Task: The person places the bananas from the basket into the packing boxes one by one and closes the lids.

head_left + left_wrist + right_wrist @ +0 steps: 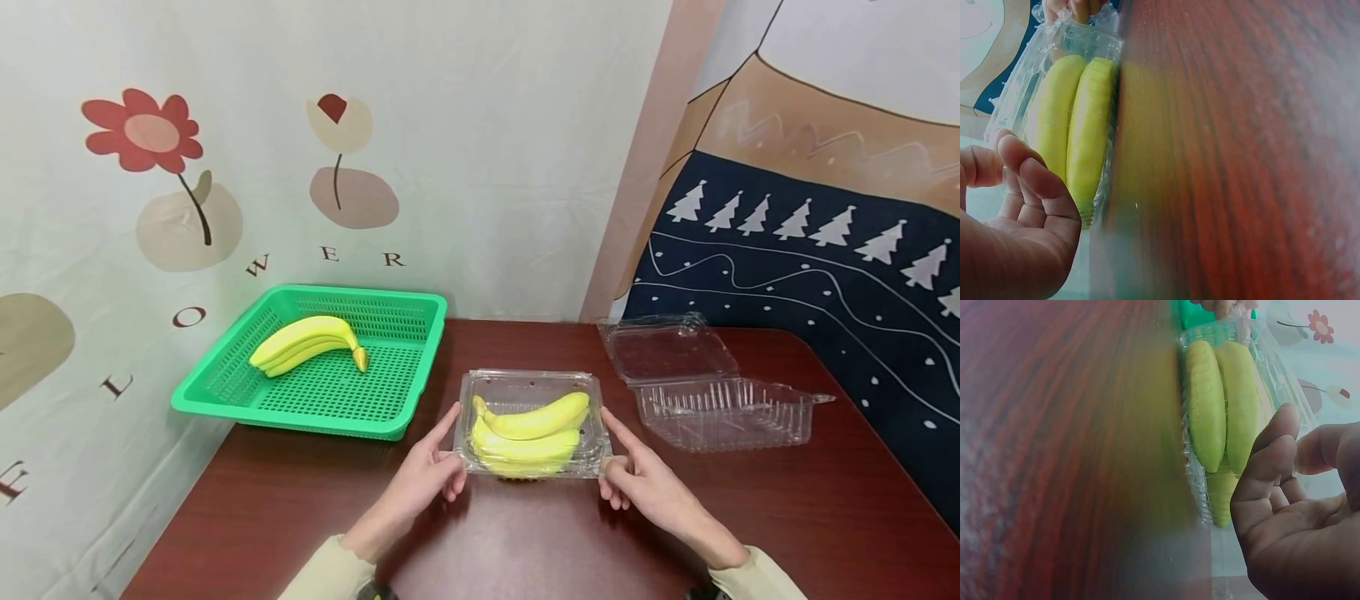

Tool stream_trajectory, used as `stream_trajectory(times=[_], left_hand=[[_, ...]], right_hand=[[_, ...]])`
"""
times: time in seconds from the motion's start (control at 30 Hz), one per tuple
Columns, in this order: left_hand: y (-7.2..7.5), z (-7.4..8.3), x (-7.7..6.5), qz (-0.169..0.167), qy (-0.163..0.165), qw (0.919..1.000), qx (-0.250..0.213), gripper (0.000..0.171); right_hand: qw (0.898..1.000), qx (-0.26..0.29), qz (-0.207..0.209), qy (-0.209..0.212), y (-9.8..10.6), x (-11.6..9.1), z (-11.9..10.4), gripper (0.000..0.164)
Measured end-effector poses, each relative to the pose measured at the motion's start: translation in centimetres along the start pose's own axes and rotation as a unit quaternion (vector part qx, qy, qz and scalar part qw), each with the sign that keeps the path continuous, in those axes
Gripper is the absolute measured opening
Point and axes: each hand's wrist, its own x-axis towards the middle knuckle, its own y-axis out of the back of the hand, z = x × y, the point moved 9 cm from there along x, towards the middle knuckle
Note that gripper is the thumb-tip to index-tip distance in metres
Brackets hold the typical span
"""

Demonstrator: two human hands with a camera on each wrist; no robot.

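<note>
A closed clear plastic clamshell box (536, 379) stands at the middle of the table, with yellow bananas (532, 421) inside. At its left side, my left hand (427, 471) grips the front corner, the index finger stretched along the side and the other fingers curled. My right hand (637, 475) mirrors this at the right front corner. Both wrist views show thumb and fingertips meeting at the box's edge; the bananas (1091, 125) lie side by side behind the clear wall. In the right wrist view, bananas (1207, 406) press close to the wall.
At the back left, a green basket (202, 404) holds a bunch of bananas (307, 342). On the right stands another clear clamshell box (727, 417), its lid raised at the back. A printed curtain (487, 167) hangs behind the dark red wooden table (525, 542).
</note>
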Motion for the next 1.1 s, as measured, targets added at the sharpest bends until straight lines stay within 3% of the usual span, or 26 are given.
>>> stream_trajectory(times=[0.27, 0.43, 0.6, 0.7, 0.8, 0.93, 1.1], left_hand=[[0.0, -0.1, 0.1, 0.008, 0.002, 0.9999, 0.013, 0.089], [-0.2, 0.0, 0.1, 0.013, -0.002, 0.9996, 0.026, 0.087], [-0.2, 0.6, -0.2, 0.015, -0.024, 0.9954, 0.092, 0.08], [0.3, 1.3, -0.5, 0.039, -0.044, 0.9835, 0.171, 0.071], [0.9, 1.9, -0.9, 0.077, -0.062, 0.9655, 0.241, 0.065], [1.0, 2.5, -1.6, 0.106, -0.093, 0.9478, 0.286, 0.068], [0.3, 3.1, -1.9, 0.113, -0.136, 0.9342, 0.31, 0.082]], right_hand=[[1.0, -0.01, -0.001, -0.014, 0.0, -0.3, -0.2, 0.081], [1.0, -0.026, 0.017, -0.002, 0.2, -0.5, -0.2, 0.08], [0.998, -0.06, 0.036, 0.003, 0.6, -0.7, -0.1, 0.074], [0.994, -0.09, 0.053, -0.001, 1.1, -0.9, -0.3, 0.067], [0.987, -0.133, 0.089, -0.003, 1.8, -1.2, -0.6, 0.062], [0.975, -0.181, 0.128, 0.0, 2.4, -1.5, -1.0, 0.064], [0.972, -0.2, 0.123, 0.016, 1.7, -1.3, -1.3, 0.076]])
